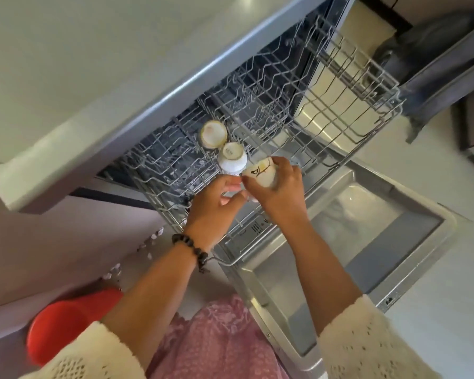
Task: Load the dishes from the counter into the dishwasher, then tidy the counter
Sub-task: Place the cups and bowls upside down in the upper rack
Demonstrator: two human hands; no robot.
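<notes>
The dishwasher stands open with its upper wire rack (298, 110) pulled out over the lowered door (372, 236). Two white cups sit in the rack's left part: one on its side (213, 133) and one upside down (231, 159). My right hand (279, 187) grips a third white cup (260, 172) with a dark drawing on it, tilted, just right of the upside-down cup. My left hand (216, 206) is beside it over the rack's front edge, fingers curled, its fingertips near the cup; what they hold is hidden.
The pale counter (66, 64) overhangs the dishwasher at upper left. A red object (66, 321) lies low at the left by my sleeve. The lower rack (348, 86) shows beyond the upper rack at right, with dark cabinets (435, 64) behind it.
</notes>
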